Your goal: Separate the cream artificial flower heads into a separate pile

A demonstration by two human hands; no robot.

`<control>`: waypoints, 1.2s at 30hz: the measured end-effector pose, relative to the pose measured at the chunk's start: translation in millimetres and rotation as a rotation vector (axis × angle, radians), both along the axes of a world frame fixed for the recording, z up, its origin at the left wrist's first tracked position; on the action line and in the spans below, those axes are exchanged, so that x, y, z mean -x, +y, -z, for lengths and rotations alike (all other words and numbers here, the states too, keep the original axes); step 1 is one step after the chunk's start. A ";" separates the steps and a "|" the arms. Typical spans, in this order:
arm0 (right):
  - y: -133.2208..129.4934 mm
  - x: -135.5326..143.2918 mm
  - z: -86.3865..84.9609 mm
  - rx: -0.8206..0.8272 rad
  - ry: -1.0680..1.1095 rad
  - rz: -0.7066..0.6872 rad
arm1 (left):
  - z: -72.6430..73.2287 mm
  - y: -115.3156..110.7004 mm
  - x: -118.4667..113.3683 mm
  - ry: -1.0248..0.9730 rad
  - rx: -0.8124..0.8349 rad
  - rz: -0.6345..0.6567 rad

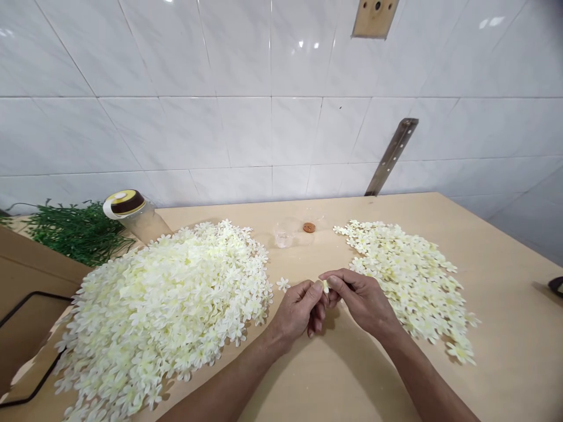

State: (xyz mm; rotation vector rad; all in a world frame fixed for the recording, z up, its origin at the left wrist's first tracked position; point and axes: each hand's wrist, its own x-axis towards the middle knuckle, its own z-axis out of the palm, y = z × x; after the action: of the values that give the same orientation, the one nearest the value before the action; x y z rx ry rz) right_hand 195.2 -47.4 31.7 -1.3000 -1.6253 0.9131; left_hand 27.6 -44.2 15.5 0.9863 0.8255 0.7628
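Right of the large flower heap [189, 293], I see the left hand [301, 309] and right hand [364, 299] together, fingertips pinching a small pale piece [325, 286]. I judge this step as fine fingertip work; the next move seems to call for a steady two-handed pinch, avoiding the loose flower [283, 284] just beside that heap.

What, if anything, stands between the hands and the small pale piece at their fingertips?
Nothing visible: left hand and right hand meet at the pale piece. One loose flower lies beside the left hand, not between.
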 end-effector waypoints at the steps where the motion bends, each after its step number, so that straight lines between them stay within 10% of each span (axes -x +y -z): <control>1: 0.6 -0.3 1.4 -0.019 -0.011 -0.004 | 1.5 0.2 -0.6 -0.025 -0.002 -0.024; 16: 1.1 0.1 9.5 -0.271 -0.314 0.004 | 13.5 1.7 -1.7 -0.022 -0.088 -0.157; 36: -3.0 12.8 6.8 -0.171 -0.271 -0.040 | 12.0 3.9 -0.2 -0.040 -0.033 -0.135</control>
State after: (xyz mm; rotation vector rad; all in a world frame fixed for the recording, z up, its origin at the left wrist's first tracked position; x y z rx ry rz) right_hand 182.4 -50.4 24.9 -1.3174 -1.8993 0.6249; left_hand 27.8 -40.3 3.5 0.9481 0.8535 0.9115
